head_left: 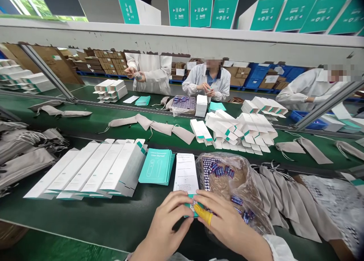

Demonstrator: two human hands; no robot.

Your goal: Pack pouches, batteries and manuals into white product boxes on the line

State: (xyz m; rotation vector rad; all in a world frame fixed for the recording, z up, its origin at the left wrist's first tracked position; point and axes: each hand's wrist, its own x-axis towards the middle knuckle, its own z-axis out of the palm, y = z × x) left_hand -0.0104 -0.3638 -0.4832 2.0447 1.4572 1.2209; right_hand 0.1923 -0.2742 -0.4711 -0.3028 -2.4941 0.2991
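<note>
My left hand [163,227] and my right hand [227,223] meet at the near edge of the green belt, both closed on a small teal and white carton [191,208]. A yellow finger cot covers one right finger. Just beyond lie a white leaflet stack [185,173] and a plastic bag of batteries [227,177]. Teal user manuals [157,166] sit left of the leaflets.
Flat white cartons [93,173] fan out at the left. Grey drawstring pouches [281,200] pile at the right and far left. More white boxes [241,130] lie mid-belt. Three people in white coats work across the line, under a shelf of teal boxes [199,10].
</note>
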